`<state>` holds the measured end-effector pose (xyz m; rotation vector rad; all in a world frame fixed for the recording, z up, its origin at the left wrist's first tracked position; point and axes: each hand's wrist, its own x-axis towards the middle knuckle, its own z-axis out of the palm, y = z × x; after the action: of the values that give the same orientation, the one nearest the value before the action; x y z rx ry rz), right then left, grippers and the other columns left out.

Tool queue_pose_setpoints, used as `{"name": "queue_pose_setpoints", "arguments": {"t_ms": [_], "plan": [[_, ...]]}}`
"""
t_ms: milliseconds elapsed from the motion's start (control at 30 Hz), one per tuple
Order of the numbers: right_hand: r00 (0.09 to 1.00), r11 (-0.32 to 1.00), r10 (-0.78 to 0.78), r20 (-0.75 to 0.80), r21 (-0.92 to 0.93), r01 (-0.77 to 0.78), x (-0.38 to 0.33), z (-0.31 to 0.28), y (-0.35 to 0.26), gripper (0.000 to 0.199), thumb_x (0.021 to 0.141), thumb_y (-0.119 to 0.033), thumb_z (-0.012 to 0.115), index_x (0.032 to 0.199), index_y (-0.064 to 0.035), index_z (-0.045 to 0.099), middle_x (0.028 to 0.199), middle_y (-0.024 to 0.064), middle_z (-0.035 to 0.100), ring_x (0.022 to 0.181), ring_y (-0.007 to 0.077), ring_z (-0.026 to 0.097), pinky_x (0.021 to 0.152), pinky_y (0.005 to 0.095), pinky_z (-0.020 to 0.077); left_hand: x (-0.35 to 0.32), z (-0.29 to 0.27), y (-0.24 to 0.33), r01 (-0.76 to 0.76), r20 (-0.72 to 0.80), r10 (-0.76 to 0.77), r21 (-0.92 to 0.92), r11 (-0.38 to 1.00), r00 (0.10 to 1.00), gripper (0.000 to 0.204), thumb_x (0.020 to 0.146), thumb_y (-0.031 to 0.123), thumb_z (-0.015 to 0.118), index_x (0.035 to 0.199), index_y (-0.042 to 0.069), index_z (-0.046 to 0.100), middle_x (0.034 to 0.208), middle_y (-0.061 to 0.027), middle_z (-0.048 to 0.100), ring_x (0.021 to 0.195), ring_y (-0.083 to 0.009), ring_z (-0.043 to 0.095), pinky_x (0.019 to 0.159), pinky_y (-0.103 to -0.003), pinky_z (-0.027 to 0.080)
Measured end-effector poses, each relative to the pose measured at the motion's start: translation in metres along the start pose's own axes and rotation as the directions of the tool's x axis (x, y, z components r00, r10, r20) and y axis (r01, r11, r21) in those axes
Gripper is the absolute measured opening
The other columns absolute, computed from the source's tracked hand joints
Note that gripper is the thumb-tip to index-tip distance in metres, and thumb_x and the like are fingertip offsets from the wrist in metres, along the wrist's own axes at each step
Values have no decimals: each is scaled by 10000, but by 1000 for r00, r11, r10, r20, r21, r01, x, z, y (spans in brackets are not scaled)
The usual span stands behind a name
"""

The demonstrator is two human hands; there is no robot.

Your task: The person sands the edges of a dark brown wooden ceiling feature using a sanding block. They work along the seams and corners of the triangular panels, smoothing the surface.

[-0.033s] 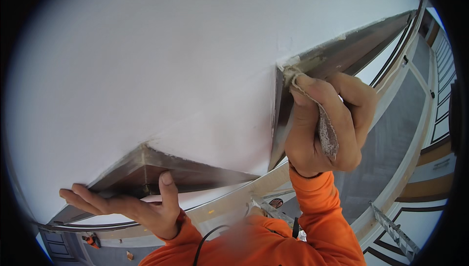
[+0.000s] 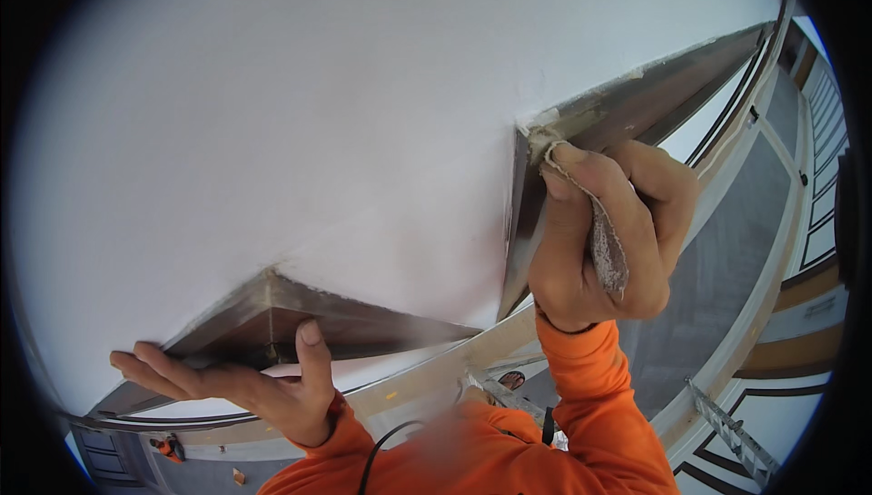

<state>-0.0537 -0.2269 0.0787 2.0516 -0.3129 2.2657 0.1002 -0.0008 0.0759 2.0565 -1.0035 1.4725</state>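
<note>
My right hand [image 2: 618,222] pinches a folded, dusty piece of sandpaper [image 2: 609,254] between thumb and fingers. The paper's folded upper end presses into the inner corner of a brown wooden trim [image 2: 677,86], against the white ceiling panel [image 2: 318,113]. My left hand [image 2: 263,386] is open, its fingers stretched along the lower side of another angled stretch of brown trim [image 2: 336,313], the thumb raised apart. Pale filler or dust marks the trim's edges and corners. The fingertips partly hide the corner being touched.
Far below are a grey floor [image 2: 727,250] and a metal ladder [image 2: 731,431] at the lower right. A person in orange [image 2: 167,447] is on the floor at lower left. A sandalled foot [image 2: 511,381] shows beneath me. Panelled walls rise at the right.
</note>
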Motion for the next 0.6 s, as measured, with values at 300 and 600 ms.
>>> {"name": "queue_pose_setpoints", "arguments": {"t_ms": [300, 600], "plan": [[1000, 1000, 19, -10, 20, -19, 0, 2, -4, 260, 730, 60, 811, 977, 5, 747, 884, 82, 592, 738, 180, 562, 623, 272, 437, -1, 1, -3, -11, -19, 10, -23, 1000, 1000, 1128, 786, 614, 693, 1600, 70, 132, 1644, -211, 52, 1538, -416, -28, 1206, -644, 106], [997, 997, 69, -35, 22, -68, -2, 3, -9, 268, 719, 85, 800, 968, -1, 750, 889, 81, 595, 756, 181, 573, 629, 275, 445, -1, 0, -3, -19, 4, 19, 6, 1000, 1000, 1133, 788, 624, 690, 1598, 67, 128, 1644, -216, 59, 1539, -417, -34, 1201, -657, 90]]}}
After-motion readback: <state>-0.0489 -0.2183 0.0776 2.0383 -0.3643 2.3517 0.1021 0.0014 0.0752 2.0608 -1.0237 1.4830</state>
